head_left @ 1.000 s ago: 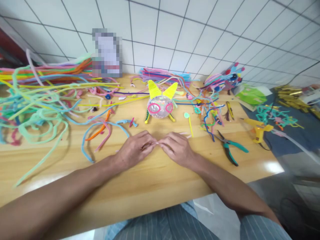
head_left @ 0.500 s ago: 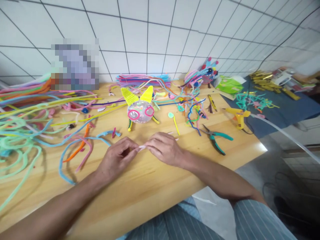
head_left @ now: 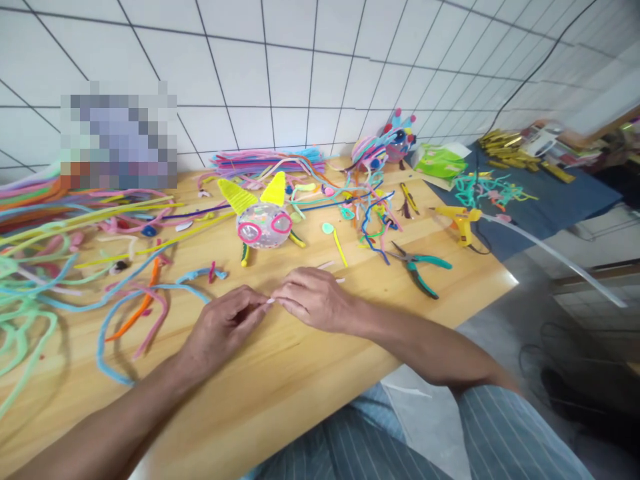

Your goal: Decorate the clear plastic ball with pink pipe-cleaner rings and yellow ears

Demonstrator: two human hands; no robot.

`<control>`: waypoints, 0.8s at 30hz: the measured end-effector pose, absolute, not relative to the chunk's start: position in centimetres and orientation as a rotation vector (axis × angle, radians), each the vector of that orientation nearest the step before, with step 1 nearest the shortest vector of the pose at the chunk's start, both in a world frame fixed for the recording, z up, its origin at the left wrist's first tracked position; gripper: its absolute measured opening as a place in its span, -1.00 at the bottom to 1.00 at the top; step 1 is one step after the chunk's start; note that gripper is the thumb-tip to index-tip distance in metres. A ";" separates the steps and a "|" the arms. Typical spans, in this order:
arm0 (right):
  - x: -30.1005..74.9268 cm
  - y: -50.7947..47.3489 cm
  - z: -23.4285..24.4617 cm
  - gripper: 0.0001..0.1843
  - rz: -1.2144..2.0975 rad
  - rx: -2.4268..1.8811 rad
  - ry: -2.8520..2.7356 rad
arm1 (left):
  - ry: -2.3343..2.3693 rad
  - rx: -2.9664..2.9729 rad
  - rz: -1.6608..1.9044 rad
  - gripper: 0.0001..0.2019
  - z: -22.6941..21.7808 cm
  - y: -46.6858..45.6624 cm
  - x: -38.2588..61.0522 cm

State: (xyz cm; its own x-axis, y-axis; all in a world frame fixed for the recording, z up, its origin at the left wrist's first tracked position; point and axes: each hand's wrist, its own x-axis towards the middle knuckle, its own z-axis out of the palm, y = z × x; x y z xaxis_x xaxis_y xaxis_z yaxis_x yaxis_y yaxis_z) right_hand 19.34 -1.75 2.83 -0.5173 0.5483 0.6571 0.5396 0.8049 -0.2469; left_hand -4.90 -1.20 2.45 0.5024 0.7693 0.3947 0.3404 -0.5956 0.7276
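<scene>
Between my two hands is a short pale pink piece of pipe cleaner, mostly covered by the fingertips. My left hand pinches one end with thumb and forefinger. My right hand is closed on the other end, its fingertips nearly meeting the left ones. Beyond the hands stands a clear ball figure with yellow pipe-cleaner ears and pink rings round its eyes. Behind my right hand lie a similar pale strip and a yellow stem beside a mint-green disc.
Pliers with teal handles and a yellow glue gun lie to the right. Loose pipe cleaners cover the left side of the wooden table. A yellow cutter and another decorated figure are farther back, near the tiled wall.
The view has swung a little, so the table things sit farther left. My fingertips have drawn closer together, and less of the pale pink piece shows between them.
</scene>
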 end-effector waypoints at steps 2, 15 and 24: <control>19.3 -1.7 2.8 -0.86 0.019 -0.806 -2.214 | 0.969 2.131 0.930 -0.86 2.4 -1.2 -5.0; 19.5 -1.2 2.8 -0.85 -0.032 -0.806 -2.130 | 1.184 1.797 0.782 -0.60 1.2 -1.2 -6.1; 19.6 -0.9 2.4 -0.83 0.056 -0.853 -2.115 | 1.201 1.663 0.769 -0.52 2.0 -1.0 -5.7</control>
